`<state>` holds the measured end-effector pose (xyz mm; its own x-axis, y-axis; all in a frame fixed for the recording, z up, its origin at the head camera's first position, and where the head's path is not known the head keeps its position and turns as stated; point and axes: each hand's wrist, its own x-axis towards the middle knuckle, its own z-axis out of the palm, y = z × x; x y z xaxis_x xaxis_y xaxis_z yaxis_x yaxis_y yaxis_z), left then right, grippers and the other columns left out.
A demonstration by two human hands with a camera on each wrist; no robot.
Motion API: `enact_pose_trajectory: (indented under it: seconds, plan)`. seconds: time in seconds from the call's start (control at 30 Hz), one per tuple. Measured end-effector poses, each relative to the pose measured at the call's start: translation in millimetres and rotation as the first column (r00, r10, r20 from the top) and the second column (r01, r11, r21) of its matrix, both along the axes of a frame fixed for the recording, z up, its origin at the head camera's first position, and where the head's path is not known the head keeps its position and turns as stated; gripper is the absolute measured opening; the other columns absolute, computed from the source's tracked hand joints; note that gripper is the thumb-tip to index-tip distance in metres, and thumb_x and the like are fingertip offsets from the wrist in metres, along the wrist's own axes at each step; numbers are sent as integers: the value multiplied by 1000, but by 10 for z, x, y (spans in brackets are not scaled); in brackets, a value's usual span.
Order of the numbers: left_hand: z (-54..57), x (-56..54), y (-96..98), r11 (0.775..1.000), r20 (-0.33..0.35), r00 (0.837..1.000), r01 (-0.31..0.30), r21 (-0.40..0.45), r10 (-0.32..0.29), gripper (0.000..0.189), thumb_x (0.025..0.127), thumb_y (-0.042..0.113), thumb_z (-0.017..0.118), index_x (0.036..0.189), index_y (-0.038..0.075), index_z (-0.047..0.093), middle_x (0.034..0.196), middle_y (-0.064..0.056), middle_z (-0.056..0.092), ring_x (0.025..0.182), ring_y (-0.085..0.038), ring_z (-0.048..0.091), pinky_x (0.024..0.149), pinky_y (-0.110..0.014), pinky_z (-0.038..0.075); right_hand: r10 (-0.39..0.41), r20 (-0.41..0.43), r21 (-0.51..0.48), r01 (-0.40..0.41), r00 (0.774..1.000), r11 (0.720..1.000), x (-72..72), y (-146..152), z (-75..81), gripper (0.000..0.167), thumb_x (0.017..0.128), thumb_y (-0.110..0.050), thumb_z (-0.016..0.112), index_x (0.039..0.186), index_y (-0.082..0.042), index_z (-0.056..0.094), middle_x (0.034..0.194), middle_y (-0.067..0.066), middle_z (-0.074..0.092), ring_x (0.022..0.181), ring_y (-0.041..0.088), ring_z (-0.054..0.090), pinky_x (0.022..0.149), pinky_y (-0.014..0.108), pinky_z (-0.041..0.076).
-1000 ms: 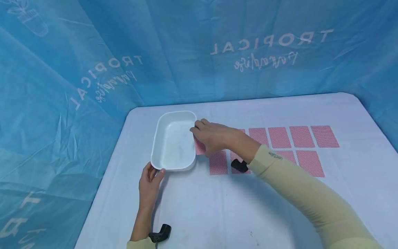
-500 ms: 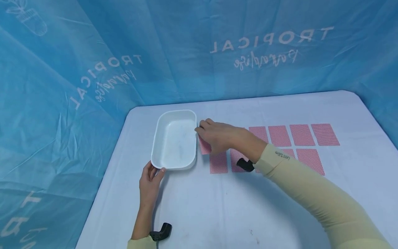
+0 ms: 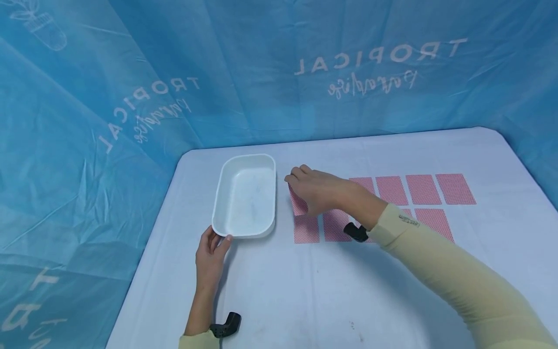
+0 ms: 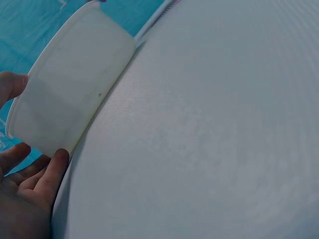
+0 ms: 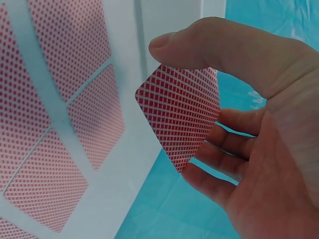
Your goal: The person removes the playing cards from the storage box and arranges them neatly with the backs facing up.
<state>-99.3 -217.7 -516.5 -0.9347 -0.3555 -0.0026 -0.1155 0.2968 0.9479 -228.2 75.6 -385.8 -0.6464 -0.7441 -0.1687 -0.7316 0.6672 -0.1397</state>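
My right hand [image 3: 320,190] pinches a playing card [image 5: 182,112] by its edges, between thumb and fingers. Its red patterned back shows in the right wrist view, held up over the table. To the left stands a white plastic tub [image 3: 274,220], its visible floor bare. My left hand [image 3: 212,252] holds the tub's near left corner, thumb by the rim and fingers against the lower wall in the left wrist view. More cards lie in two rows, red backs up, among them a front-row card [image 3: 306,230] just below the held one.
The back row runs rightward to an end card [image 3: 455,189]; the front row ends at another card [image 3: 433,224]. My right forearm [image 3: 418,252] covers part of both rows. A white cloth [image 3: 279,295] covers the table, and blue printed curtains [image 3: 261,63] hang behind and left.
My right hand has moved right, away from the tub's right rim, with the card still pinched. My left hand and the tub have stayed in place.
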Motion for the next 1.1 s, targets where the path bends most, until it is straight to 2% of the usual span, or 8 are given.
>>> enact_pose_trajectory:
  seconds: [0.13,0.4,0.63,0.83,1.0,1.1]
  plan:
    - [-1,7,14,1000,-4,1000,12,16,-12,71,87,41,70,145,15,39,141,-1,46,130,-17,44,95,-21,45,-3,-1,2,3,1000,1000,-11,89,-28,93,68,-32,86,141,-2,36,125,7,41,112,22,37,96,32,43]
    - [-13,12,20,999,-17,1000,13,34,-13,71,87,40,71,145,16,39,140,2,47,128,-13,46,94,-18,46,-14,18,-1,15,1000,1000,-4,196,-56,93,71,-40,83,140,-1,37,125,8,43,116,24,38,99,35,43]
    - [0,7,-4,1000,-4,1000,5,-2,-5,72,86,44,71,145,18,39,141,5,47,128,-11,45,95,-20,45,-27,19,7,27,999,1000,7,286,-62,90,68,-22,83,141,-1,36,125,8,43,117,24,39,98,34,43]
    - [9,7,-11,1000,3,1000,6,-2,-6,72,86,45,70,145,19,40,140,5,47,128,-12,46,95,-21,45,-49,31,3,49,998,999,22,356,-108,89,71,-30,84,141,-1,37,123,7,44,114,23,39,96,35,44]
    - [13,12,-6,1000,-4,1000,15,6,-15,71,87,42,70,145,16,39,142,0,47,130,-16,45,97,-25,45,-56,39,5,55,998,998,58,401,-113,90,70,-27,85,141,0,37,123,8,45,113,23,40,95,35,45]
    - [4,11,-3,1000,2,1000,10,4,-10,71,86,43,70,145,17,39,141,2,47,129,-14,45,96,-23,45,-55,35,5,54,998,999,74,433,-113,87,70,-24,85,140,1,39,121,7,46,111,23,41,93,35,46]
